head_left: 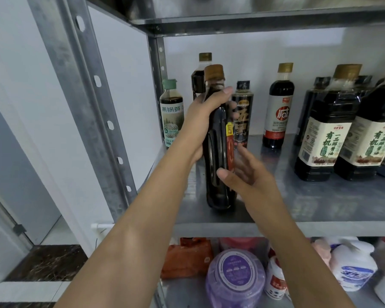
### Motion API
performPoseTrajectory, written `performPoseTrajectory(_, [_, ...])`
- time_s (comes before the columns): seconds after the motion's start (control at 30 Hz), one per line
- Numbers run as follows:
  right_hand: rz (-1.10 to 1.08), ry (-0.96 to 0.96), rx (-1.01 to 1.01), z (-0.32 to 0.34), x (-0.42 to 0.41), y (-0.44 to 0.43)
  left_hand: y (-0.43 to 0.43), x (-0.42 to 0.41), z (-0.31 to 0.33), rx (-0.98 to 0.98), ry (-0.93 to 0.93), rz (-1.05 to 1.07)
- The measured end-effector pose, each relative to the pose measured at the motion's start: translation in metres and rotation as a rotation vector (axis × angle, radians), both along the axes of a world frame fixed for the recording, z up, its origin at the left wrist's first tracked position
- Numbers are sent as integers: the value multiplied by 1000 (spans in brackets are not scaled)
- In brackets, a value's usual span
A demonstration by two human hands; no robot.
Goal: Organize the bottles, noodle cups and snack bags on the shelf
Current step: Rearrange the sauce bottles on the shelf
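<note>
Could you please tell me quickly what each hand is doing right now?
The left hand grips the dark bottle near its neck.
The right hand holds the same bottle lower down, thumb in front, fingers behind.

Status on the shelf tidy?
Done: several bottles stand upright along the middle shelf, including two big jugs. In hand: left hand and right hand hold a tall dark bottle at the shelf's left end. Left: on the lower shelf, orange bag, purple tub and white bottle look jumbled.
</note>
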State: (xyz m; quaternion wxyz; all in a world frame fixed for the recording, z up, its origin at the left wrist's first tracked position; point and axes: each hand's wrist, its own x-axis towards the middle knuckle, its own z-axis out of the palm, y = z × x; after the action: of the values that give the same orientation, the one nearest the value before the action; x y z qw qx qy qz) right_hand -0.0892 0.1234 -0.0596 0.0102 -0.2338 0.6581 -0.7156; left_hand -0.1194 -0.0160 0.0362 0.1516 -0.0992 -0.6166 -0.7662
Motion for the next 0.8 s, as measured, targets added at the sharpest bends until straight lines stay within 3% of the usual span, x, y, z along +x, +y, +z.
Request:
performPoseTrajectory(0.1, [26,-16,6,1,2,-3,0,3,0,-8,36,-38])
performPoseTrajectory(0.33, [-252,68,162,5,12,-19,2,5,4,-225,119,161])
performPoseTrajectory(0.63, [-121,44,97,7,6,-14,-4,1,-1,-44,117,175])
performPoseTrajectory(0.8, [-96,49,201,11,-3,-16,-16,14,11,-198,48,158])
